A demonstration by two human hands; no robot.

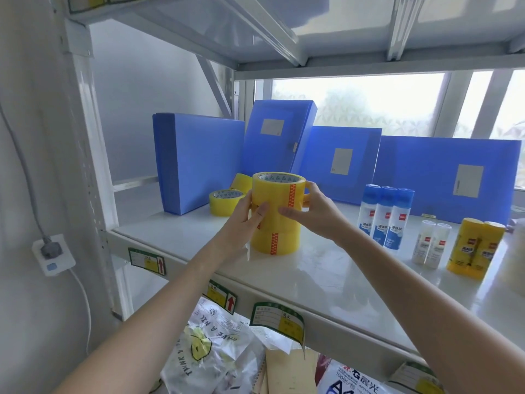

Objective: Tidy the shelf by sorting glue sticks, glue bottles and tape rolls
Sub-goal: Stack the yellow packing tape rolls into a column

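Observation:
A stack of yellow tape rolls (277,194) stands on the white shelf (326,280), one roll above the lower ones. My left hand (244,214) and my right hand (312,211) grip the upper part of the stack from both sides. Behind it to the left, another tape roll (224,201) lies flat and one more (241,182) leans behind that. Three blue-capped glue bottles (383,217) stand to the right. Two white glue sticks (431,244) and a pair of yellow glue sticks (474,248) stand further right.
Several blue file boxes (199,160) line the back of the shelf before a window. A metal upright (85,137) frames the left side, and another shelf board hangs overhead. Bags and a paper pack (221,351) fill the level below. A wall socket (52,254) sits at the left.

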